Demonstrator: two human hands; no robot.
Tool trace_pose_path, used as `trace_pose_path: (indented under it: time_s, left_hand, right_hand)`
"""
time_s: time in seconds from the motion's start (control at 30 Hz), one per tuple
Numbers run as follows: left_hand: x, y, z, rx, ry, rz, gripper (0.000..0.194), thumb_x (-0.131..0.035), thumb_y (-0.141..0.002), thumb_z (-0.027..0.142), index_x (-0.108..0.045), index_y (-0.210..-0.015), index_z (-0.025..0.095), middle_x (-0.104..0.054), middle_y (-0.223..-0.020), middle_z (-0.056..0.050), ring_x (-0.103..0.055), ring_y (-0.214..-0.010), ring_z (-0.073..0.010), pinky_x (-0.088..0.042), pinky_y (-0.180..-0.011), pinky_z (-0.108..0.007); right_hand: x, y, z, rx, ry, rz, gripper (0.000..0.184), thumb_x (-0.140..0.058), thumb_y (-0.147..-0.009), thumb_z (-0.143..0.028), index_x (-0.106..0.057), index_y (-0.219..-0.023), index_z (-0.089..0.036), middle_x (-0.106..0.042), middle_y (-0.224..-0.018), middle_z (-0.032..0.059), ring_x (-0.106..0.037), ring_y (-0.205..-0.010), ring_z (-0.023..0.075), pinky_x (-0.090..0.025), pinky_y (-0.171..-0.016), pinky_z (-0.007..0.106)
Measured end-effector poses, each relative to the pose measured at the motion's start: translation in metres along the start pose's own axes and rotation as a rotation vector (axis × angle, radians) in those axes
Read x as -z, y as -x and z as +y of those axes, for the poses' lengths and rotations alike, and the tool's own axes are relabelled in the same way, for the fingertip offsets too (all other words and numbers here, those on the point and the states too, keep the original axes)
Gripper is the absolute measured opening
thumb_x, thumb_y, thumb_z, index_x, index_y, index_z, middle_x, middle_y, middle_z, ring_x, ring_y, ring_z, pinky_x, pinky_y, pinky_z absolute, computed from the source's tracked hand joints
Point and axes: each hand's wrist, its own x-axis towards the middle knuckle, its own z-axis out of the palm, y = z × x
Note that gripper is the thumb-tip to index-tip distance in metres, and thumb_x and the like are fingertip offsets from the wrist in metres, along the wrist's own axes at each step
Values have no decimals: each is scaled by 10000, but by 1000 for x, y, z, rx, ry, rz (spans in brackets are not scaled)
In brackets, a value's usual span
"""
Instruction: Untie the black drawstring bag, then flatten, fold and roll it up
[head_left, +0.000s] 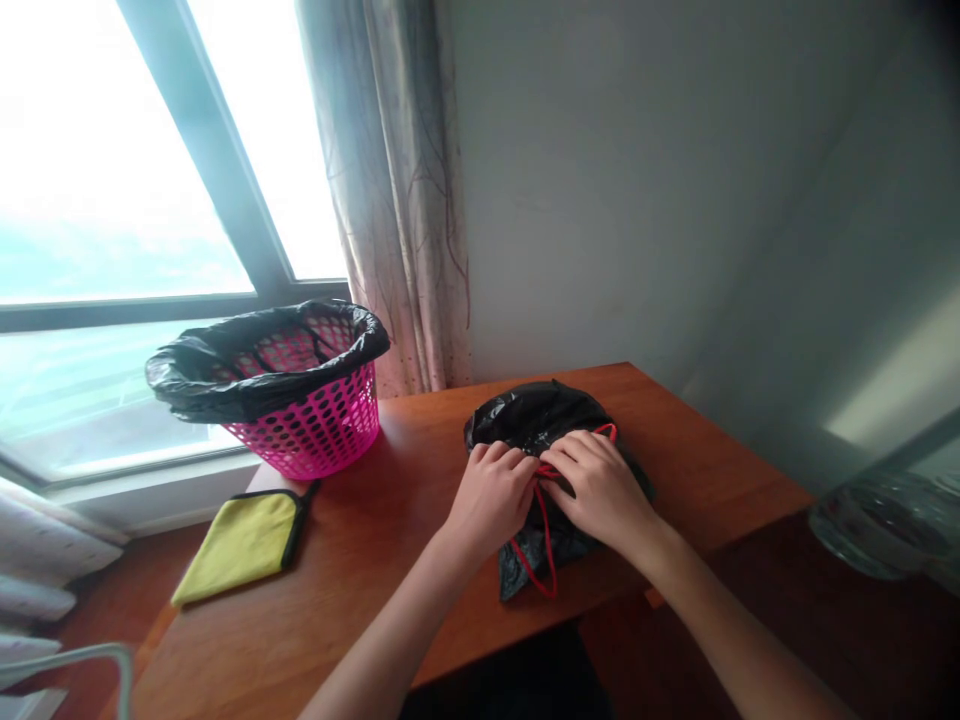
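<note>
A black rubbish bag (534,415) with a red drawstring (541,560) lies on the wooden table (390,520) in front of me. My left hand (491,495) and my right hand (600,485) rest side by side on the bag's gathered top. Both have their fingers curled and pinched on the red drawstring where the two hands meet. A loop of the string hangs toward the table's near edge, and another short loop shows beside my right hand.
A pink perforated basket (315,425) lined with a black bag stands at the table's far left corner. A folded yellow cloth (240,540) lies near the left edge. Window, curtain (397,200) and grey wall are behind. A clear plastic container (877,525) sits at right.
</note>
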Motion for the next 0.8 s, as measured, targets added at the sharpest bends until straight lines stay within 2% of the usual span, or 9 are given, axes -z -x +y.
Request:
trace_pose_path:
  time_s: [0.13, 0.27, 0.37, 0.5, 0.63, 0.73, 0.8]
  left_hand:
    - [-8, 6, -11, 32, -20, -46, 172, -550, -895, 165, -647, -1018, 235, -683, -913, -63, -556, -925, -250, -392, -800, -396]
    - [-11, 9, -20, 16, 17, -86, 103, -596, -870, 185, -661, -932, 236, -668, -865, -48, -550, -918, -247, -384, -802, -394]
    - [-9, 7, -19, 20, 15, -55, 85, -582, -896, 227, -666, -882, 224, -648, -863, -56, -540, -909, -243, -385, -813, -396]
    - [-1, 5, -18, 7, 93, 21, 147, -547, -936, 247, -694, -933, 241, -644, -880, -53, -536, -936, -235, -392, -850, -395]
    - [3, 7, -23, 43, 288, 121, 181, -535, -955, 256, -716, -954, 247, -672, -895, -49, -550, -943, -221, -405, -881, -386]
    - [1, 10, -29, 80, 529, 161, 178, -546, -951, 244, -724, -948, 232, -688, -895, -49, -571, -913, -206, -425, -865, -357]
    - [-2, 12, -32, 152, 733, 197, 163, -563, -943, 260, -720, -937, 214, -689, -904, -53, -584, -901, -202, -437, -839, -332]
  right_hand:
    - [-9, -4, 0, 3, 102, -96, 168, -572, -850, -95, -683, -893, -214, -674, -865, 71, -598, -923, 262, -434, -938, 440]
    - [-7, 4, 4, -32, 132, -85, 192, -556, -840, -79, -681, -869, -223, -663, -853, 64, -598, -875, 252, -452, -855, 403]
    - [-1, 11, 6, -72, 140, -41, 219, -537, -826, -63, -677, -857, -228, -660, -861, 55, -597, -851, 242, -459, -805, 388]
    - [6, 20, 11, -175, 108, 104, 267, -523, -794, -63, -680, -931, -231, -674, -923, 58, -608, -888, 247, -475, -802, 372]
    - [9, 26, 16, -270, -44, 253, 240, -509, -811, -99, -688, -886, -241, -685, -900, 49, -627, -878, 240, -492, -815, 356]
    - [11, 28, 17, -343, -258, 297, 218, -491, -840, -138, -685, -825, -238, -690, -868, 43, -641, -847, 224, -502, -791, 335]
    - [11, 29, 18, -404, -398, 315, 194, -497, -848, -172, -680, -816, -227, -694, -879, 47, -644, -857, 225, -504, -786, 330]
